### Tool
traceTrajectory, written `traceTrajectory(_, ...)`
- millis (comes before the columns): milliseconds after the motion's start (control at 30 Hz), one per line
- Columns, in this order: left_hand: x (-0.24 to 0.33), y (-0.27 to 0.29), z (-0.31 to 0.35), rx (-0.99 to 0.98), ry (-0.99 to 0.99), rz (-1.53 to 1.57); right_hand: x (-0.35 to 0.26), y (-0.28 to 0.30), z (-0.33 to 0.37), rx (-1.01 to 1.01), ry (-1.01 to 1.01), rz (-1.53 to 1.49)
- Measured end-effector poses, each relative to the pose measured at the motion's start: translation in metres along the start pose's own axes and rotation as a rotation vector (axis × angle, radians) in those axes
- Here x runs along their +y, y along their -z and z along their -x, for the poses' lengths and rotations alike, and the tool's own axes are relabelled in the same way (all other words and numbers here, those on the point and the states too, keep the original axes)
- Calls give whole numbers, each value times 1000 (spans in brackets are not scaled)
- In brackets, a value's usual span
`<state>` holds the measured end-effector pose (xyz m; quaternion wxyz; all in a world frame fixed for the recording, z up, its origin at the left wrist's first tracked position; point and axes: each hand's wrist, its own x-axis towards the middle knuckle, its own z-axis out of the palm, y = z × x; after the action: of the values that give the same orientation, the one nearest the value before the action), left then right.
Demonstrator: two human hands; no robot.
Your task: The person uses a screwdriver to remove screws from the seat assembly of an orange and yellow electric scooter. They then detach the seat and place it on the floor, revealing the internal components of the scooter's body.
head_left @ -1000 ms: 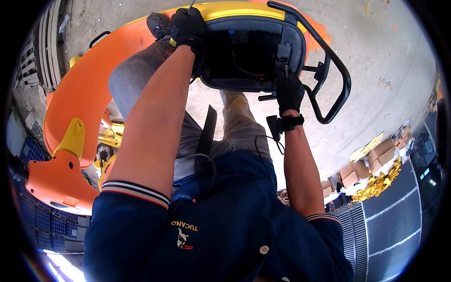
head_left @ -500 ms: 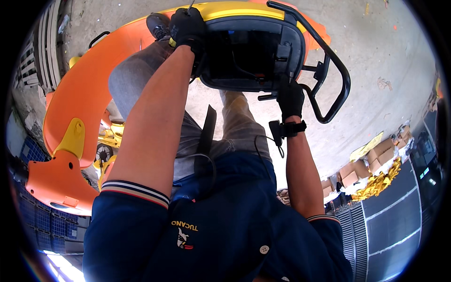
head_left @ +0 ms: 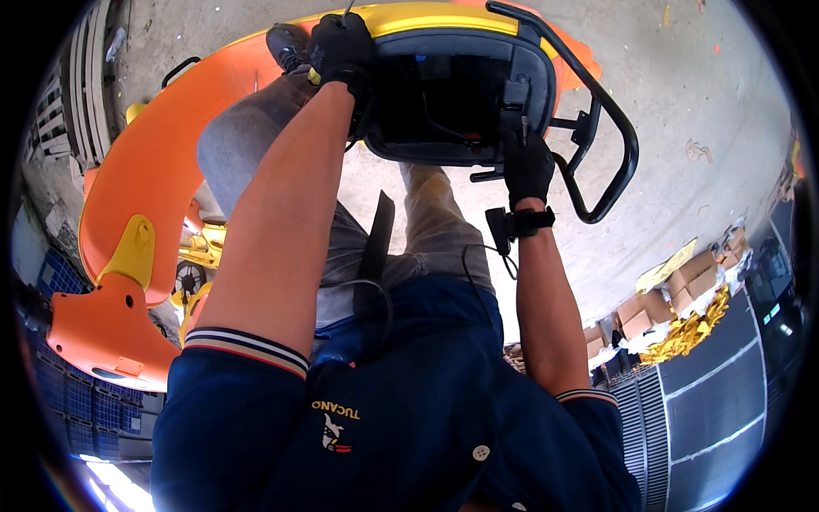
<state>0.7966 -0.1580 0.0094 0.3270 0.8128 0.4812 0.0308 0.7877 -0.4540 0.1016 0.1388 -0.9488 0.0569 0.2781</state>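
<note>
An orange and yellow scooter-like body (head_left: 136, 192) curves around me, with a black open compartment (head_left: 533, 64) in its top. Black gloves cover both hands. My left hand (head_left: 341, 51) is closed at the compartment's left end, and a thin grey metal rod (head_left: 348, 7) sticks up from its fingers. At the right near corner of the compartment, my right hand (head_left: 528, 169) is closed around a small slim metal piece (head_left: 524, 130), pointing to a black latch-like bracket (head_left: 514, 92). Inside the dark compartment a thin cable shows; most of the interior is too dark to make out.
A black tubular rail (head_left: 627, 136) loops out right of the compartment. My leg (head_left: 247, 128) straddles the orange body. Slatted pallets (head_left: 85, 77) stand far left; cardboard boxes (head_left: 691, 277) and yellow pieces (head_left: 687, 333) lie right. A black strap (head_left: 380, 230) hangs before me.
My right hand has moved slightly up and left, bringing the slim metal piece closer to the bracket. My left hand stays in place.
</note>
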Motion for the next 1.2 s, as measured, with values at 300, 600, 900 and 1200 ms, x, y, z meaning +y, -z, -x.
traceTrajectory(300, -5, -3, -1, 10, -24, 4, 19, 2, 1, -58, 330, 348)
traceTrajectory(600, -1, -2, -2, 6, -2, -20, -7, 4, 1, 8, -22, -16)
traceTrajectory(900, 3, 3, 1, 1, -13, -22, 4, 6, 7, -47, 120, 93)
traceTrajectory(1200, -3, -3, -2, 9, -20, -37, -3, 5, 11, 47, 100, -28)
